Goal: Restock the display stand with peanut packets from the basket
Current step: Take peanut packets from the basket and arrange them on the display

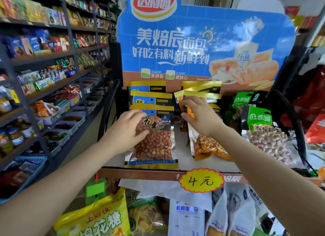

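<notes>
Blue-yellow peanut packet point(152, 137), clear window

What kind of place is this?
Most likely a small grocery shop: long shelves crammed with snacks, a cardboard display stand holding peanut packets, and a yellow price tag.
</notes>
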Available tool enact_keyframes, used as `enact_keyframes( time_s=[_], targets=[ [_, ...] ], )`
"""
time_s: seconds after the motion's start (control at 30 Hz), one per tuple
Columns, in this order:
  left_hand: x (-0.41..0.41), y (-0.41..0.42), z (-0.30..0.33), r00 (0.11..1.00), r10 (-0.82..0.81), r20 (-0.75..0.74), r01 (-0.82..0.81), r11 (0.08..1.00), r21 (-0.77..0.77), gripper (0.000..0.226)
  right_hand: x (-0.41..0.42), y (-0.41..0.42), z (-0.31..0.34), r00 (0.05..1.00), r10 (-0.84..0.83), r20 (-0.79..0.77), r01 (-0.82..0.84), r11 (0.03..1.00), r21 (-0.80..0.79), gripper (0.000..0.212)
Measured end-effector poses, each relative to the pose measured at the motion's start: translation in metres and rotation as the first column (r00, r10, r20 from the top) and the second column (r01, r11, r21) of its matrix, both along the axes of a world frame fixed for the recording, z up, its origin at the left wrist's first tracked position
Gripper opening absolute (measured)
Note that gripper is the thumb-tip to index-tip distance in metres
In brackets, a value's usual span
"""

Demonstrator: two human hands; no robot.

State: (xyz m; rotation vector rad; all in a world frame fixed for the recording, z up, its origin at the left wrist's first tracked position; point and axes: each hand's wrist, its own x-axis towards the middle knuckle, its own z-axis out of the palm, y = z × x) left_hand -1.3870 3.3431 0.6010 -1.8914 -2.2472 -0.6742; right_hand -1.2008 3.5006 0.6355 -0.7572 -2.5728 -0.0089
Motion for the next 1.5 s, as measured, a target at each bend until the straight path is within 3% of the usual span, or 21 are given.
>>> enact_keyframes(
  time_s=[0.13,0.23,0.3,0.37,0.4,0.5,0.67,0.77,0.9,0.97,1.03,1.13,1.23,1.3,1.4,1.5],
  targets=[
    [-0.008,0.020,-0.003,0.950,0.101,0.296,-0.094,0.995,-0.039,0.069,-0.054,0.013,0.020,0.989,0.052,0.136,-0.057,0.998,0.030,0.038],
    [-0.013,0.036,-0.013,0.847,0.164,0.505,-0.183,0.983,-0.012,0.057,-0.087,0.026,0.028,0.974,0.024,0.226,-0.019,1.000,-0.025,0.040],
    [-0.018,0.045,-0.016,0.791,0.238,0.564,-0.276,0.961,-0.018,0.066,-0.103,0.036,0.029,0.963,0.020,0.269,-0.015,1.000,-0.022,0.042],
    [-0.023,0.050,-0.018,0.684,0.319,0.656,-0.359,0.930,-0.078,0.078,-0.116,0.044,0.028,0.952,0.019,0.306,-0.016,1.000,-0.012,0.045],
    [-0.026,0.053,-0.020,0.626,0.330,0.706,-0.378,0.921,-0.094,0.074,-0.121,0.047,0.026,0.943,0.019,0.332,-0.018,1.000,-0.006,0.046],
    [-0.030,0.059,-0.022,0.589,0.277,0.759,-0.390,0.920,-0.033,0.044,-0.134,0.053,0.023,0.922,-0.012,0.386,0.000,1.000,0.031,0.042],
    [-0.028,0.065,-0.021,0.455,0.125,0.882,-0.318,0.948,0.029,0.022,-0.143,0.053,0.016,0.914,0.054,0.403,-0.035,0.998,-0.056,0.040],
    [-0.029,0.067,-0.024,0.437,0.061,0.898,-0.327,0.940,0.096,0.027,-0.142,0.052,0.017,0.923,0.186,0.338,-0.113,0.968,-0.225,0.037],
    [-0.032,0.070,-0.028,0.370,0.027,0.929,-0.371,0.921,0.121,0.016,-0.136,0.049,0.029,0.932,0.289,0.221,-0.175,0.889,-0.423,0.032],
    [-0.030,0.072,-0.027,0.372,-0.017,0.928,-0.372,0.913,0.166,0.017,-0.135,0.055,0.034,0.931,0.297,0.211,-0.175,0.873,-0.456,0.016],
    [-0.028,0.074,-0.028,0.412,-0.031,0.911,-0.376,0.905,0.201,0.021,-0.134,0.060,0.039,0.932,0.268,0.245,-0.157,0.906,-0.394,0.004],
    [-0.028,0.076,-0.022,0.483,-0.050,0.874,-0.365,0.896,0.253,0.029,-0.138,0.064,0.042,0.963,0.192,0.190,-0.136,0.953,-0.272,0.020],
    [-0.043,0.078,-0.010,0.543,-0.023,0.840,-0.405,0.869,0.285,0.030,-0.148,0.061,0.045,0.991,0.131,-0.011,-0.129,0.958,-0.255,0.031],
    [-0.055,0.079,-0.001,0.598,-0.006,0.802,-0.386,0.874,0.294,0.034,-0.155,0.055,0.047,0.995,0.097,-0.007,-0.097,0.992,-0.079,0.039],
    [-0.060,0.077,0.000,0.688,0.070,0.722,-0.308,0.929,0.204,0.071,-0.161,0.050,0.039,0.995,0.054,0.088,-0.072,0.971,0.226,0.043],
    [-0.055,0.073,-0.014,0.706,0.068,0.705,-0.246,0.957,0.154,0.106,-0.161,0.052,0.024,0.996,0.048,0.075,-0.068,0.954,0.293,0.050]
  ],
)
